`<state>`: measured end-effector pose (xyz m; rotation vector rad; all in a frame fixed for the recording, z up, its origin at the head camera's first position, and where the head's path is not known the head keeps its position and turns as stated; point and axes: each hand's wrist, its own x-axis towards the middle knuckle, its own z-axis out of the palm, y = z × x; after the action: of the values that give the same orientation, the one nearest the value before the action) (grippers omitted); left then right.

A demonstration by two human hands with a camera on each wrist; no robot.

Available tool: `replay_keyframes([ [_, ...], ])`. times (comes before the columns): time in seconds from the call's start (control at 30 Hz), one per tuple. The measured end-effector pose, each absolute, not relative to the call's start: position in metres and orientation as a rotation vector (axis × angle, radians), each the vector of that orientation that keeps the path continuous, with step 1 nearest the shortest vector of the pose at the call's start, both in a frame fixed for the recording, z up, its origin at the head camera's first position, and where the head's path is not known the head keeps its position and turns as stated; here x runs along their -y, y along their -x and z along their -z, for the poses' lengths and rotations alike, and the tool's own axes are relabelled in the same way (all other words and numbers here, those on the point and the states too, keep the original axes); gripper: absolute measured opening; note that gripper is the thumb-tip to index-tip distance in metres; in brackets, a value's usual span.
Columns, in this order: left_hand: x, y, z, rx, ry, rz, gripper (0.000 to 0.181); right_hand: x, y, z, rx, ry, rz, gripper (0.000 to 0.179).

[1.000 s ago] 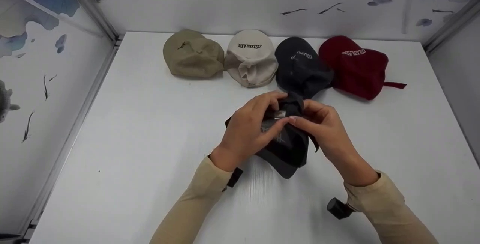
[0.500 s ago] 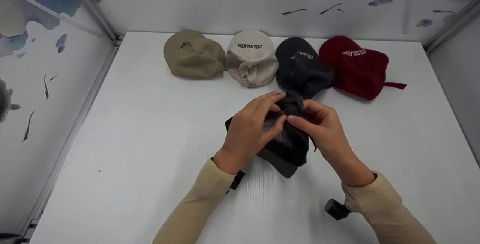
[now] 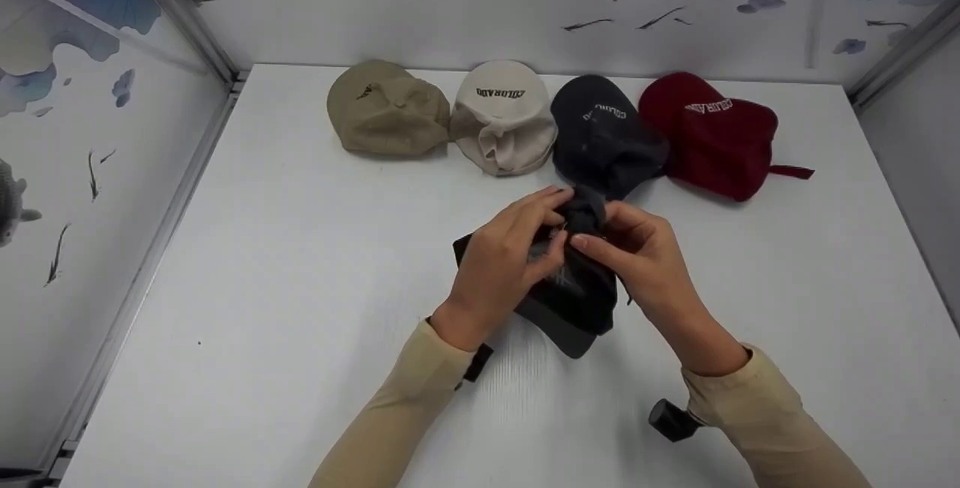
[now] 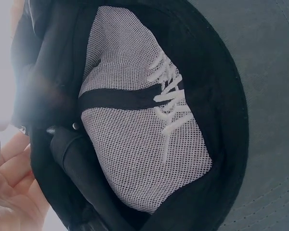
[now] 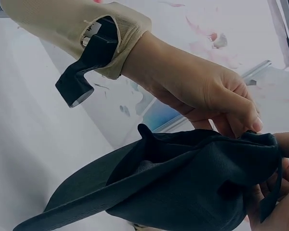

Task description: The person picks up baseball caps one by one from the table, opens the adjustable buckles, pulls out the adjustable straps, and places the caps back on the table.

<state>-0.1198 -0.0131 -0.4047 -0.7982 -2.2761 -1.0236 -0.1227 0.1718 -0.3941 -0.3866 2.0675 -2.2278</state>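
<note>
A dark baseball cap (image 3: 581, 300) is held between both hands, with its brim (image 3: 566, 334) toward the person. In the left wrist view its inside shows pale mesh lining (image 4: 139, 139) and the back of white stitching. My left hand (image 3: 499, 263) grips the cap's back edge from the left, thumb and fingers bent round the fabric. From the other side my right hand (image 3: 649, 259) pinches the back edge near the strap (image 5: 273, 195), which hangs down in the right wrist view. The fingertips of the two hands nearly meet, and they hide most of the strap's fastening.
Along the back of the white table (image 3: 285, 263) lie a khaki cap (image 3: 390, 112), a cream cap (image 3: 502, 116), a navy cap (image 3: 607, 131) and a red cap (image 3: 712, 139), side by side. Printed wall panels (image 3: 450, 15) enclose the table.
Both hands keep hold of the cap in nearly the same place. The left thumb has drawn slightly back from the right thumb, and a light patch seen between the fingers earlier is now covered.
</note>
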Motion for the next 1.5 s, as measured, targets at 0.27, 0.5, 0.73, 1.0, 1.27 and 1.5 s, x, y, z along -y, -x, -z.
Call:
replay_keyframes([
  [0.27, 0.013, 0.119, 0.406, 2.27, 0.802, 1.051, 0.024, -0.171, 0.122, 0.395, -2.092, 0.376, 2.216, 0.016],
  [0.5, 0.013, 0.121, 0.408, 2.233, 0.812, 1.069, 0.021, -0.171, 0.12, 0.395, -2.074, 0.363, 2.223, 0.016],
  [0.73, 0.018, 0.12, 0.405, 2.185, 0.815, 1.104, 0.012, -0.174, 0.119, 0.395, -2.065, 0.3, 2.217, 0.016],
  [1.0, 0.02, 0.117, 0.403, 2.171, 0.812, 1.191, 0.016, -0.178, 0.122, 0.396, -2.017, 0.229, 2.199, 0.014],
  [1.27, 0.019, 0.115, 0.401, 2.132, 0.819, 1.32, 0.019, -0.185, 0.125, 0.396, -1.891, 0.286, 2.172, 0.023],
  [1.5, 0.019, 0.114, 0.402, 2.122, 0.828, 1.399, 0.017, -0.19, 0.127, 0.394, -1.817, 0.336, 2.117, 0.029],
])
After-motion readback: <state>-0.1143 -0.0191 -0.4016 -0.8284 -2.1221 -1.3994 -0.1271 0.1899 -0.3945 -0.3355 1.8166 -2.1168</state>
